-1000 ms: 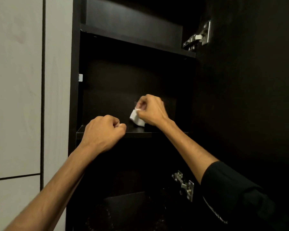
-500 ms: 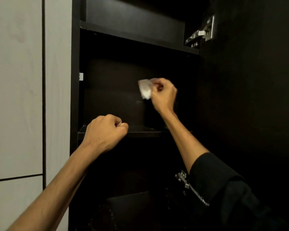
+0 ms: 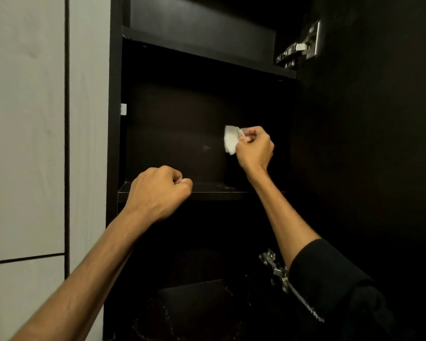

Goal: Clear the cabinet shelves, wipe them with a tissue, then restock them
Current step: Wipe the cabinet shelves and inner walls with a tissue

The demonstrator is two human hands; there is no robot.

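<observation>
A dark cabinet stands open in front of me. My right hand (image 3: 255, 150) is raised inside the middle compartment, pinching a white tissue (image 3: 231, 142) against the dark back panel (image 3: 172, 134). The middle shelf (image 3: 219, 190) below it carries nothing that I can see. My left hand (image 3: 158, 190) is curled into a fist at the shelf's front edge, left of centre, with nothing visible in it. An upper shelf (image 3: 207, 56) runs across above.
The open cabinet door (image 3: 379, 143) fills the right side, with metal hinges at its top (image 3: 299, 48) and bottom (image 3: 276, 269). Pale wall panels (image 3: 35, 143) lie to the left. A dark object (image 3: 194, 306) sits in the dim lower compartment.
My right hand rose with the tissue from the shelf surface up the back panel, then shifted right and slightly down. The left fist stayed at the shelf edge.
</observation>
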